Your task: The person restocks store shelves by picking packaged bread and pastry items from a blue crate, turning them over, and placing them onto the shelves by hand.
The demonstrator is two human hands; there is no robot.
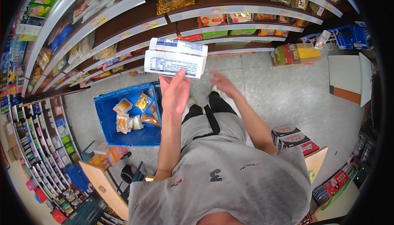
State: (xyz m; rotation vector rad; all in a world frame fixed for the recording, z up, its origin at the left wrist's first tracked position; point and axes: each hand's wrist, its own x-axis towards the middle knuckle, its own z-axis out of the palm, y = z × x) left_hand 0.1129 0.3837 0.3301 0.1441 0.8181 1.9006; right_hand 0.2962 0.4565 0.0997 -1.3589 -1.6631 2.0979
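My left hand point(176, 94) grips a white packet point(175, 59) with blue printing from below, its thumb across the near face. The packet is held up in front of the shelves, and a seam runs across its upper part. To the right, apart from the packet, my right hand point(224, 85) hangs over the floor with its fingers spread and nothing in it. Below and left of the packet stands a blue plastic crate point(135, 139). Inside it lie several clear-wrapped food packs, among them a bun-like pack point(123, 105) and a brown bagged pack point(150, 119).
Shop shelves point(246, 9) with packaged food curve across the far side and left. A red and yellow carton point(295, 54) stands on the grey tiled floor point(261, 83) at the right, near a white cabinet point(346, 74). Printed boxes point(291, 137) sit beside my right elbow.
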